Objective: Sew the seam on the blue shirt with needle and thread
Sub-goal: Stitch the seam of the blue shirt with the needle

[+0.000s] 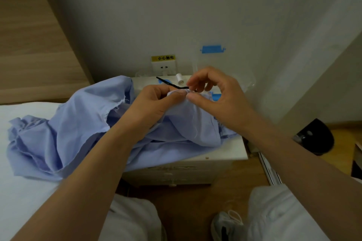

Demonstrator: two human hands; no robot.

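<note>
Both hands are up over the white nightstand [227, 152], working close together. The left hand [156, 101] grips a bunched fold of the blue shirt [68, 123], fingers curled round it and the cloth pulled taut over a fingertip. The right hand [213, 92] is right beside it, fingers curled in, thumb pressed against that same fold and forefinger coming down on top. Between them it pinches the near end of a black strand [172, 83]. That strand runs up and away to the left, over the nightstand top. Needle or thread? Too fine to tell from here.

The rest of the shirt spills down off the nightstand and across to the left, heaped on the white bed sheet [19, 152], with a frayed raw edge showing near the left forearm.

Behind the hands a white thread spool [178, 78] stands upright at the back of the nightstand, just under the wall socket [164, 67] and its yellow warning label [163, 57]. A strip of blue tape [213, 49] sits on the wall to the right. Down low, a pair of knees in pale trousers [278, 211] and a white shoe [225, 225] on the wooden floor
</note>
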